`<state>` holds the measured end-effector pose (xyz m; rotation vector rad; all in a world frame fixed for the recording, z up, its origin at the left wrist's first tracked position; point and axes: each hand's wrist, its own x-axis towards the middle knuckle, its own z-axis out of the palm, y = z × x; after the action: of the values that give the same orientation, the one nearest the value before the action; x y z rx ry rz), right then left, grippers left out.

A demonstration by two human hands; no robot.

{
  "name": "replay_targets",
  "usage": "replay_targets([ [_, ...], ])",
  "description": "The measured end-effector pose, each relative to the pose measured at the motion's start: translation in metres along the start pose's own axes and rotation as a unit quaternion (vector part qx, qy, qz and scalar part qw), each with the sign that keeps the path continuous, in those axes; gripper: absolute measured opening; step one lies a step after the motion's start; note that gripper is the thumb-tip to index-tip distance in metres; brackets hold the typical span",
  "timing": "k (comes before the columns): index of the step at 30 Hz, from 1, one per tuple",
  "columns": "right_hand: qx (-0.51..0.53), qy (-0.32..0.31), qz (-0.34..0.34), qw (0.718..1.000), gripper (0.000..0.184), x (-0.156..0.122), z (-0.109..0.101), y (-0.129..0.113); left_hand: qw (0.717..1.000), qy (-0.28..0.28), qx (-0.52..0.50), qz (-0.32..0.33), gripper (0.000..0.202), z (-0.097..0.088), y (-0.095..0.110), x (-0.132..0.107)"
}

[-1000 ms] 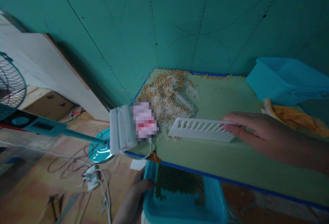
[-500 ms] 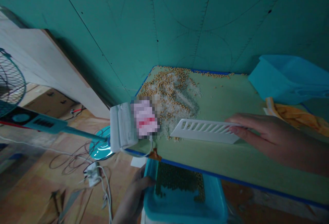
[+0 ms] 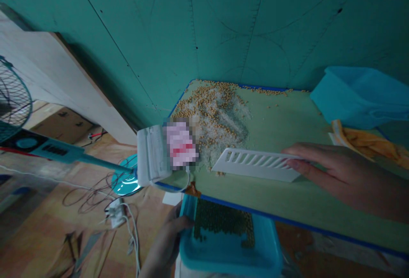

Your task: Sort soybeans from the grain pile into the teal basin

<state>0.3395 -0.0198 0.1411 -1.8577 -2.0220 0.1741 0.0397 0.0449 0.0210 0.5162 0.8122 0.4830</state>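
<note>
My right hand (image 3: 315,165) grips a white slotted plastic strip (image 3: 255,166) by its right end, thumb in front. The strip stands on its long edge on the green tabletop (image 3: 287,129). Its left end touches the spread of yellowish beans (image 3: 207,101) and white grains (image 3: 228,120). Below the table's front edge, my left hand (image 3: 174,231) holds the left rim of a blue plastic bin (image 3: 230,261), thumb over the rim. Dark green beans (image 3: 220,216) and some yellowish ones lie inside the bin. The fingers under the rim are hidden.
A white device with a blurred screen (image 3: 180,146) and cable sits at the table's left corner. At the right are a blue container (image 3: 354,97) and an orange cloth (image 3: 364,141). A fan (image 3: 51,148), cables and a power strip (image 3: 115,213) occupy the left.
The view has shifted very slightly. The strip and my right hand sit nearly where they were, and my left hand keeps its hold on the bin.
</note>
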Motion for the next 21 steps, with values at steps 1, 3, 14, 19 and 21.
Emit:
replay_targets([
  [1,0.008,-0.006,0.000,1.000,0.022,0.000,0.000,-0.001,1.000,-0.002,-0.003,-0.002,0.064,0.000,0.000,0.000],
  [3,0.020,-0.020,0.002,1.000,0.023,0.001,-0.001,-0.004,1.000,-0.003,-0.003,0.000,0.065,0.001,0.000,0.000],
  [14,0.027,-0.072,0.026,0.997,0.020,-0.001,-0.001,-0.013,1.000,0.002,0.019,0.002,0.045,0.002,0.002,-0.001],
  [19,0.018,-0.085,0.055,0.995,0.019,-0.006,0.000,-0.011,1.000,-0.010,0.008,-0.003,0.055,0.000,0.002,0.000],
  [21,0.017,-0.092,0.062,0.994,0.019,-0.007,0.000,-0.009,1.000,-0.004,0.005,-0.003,0.061,0.000,0.001,-0.001],
])
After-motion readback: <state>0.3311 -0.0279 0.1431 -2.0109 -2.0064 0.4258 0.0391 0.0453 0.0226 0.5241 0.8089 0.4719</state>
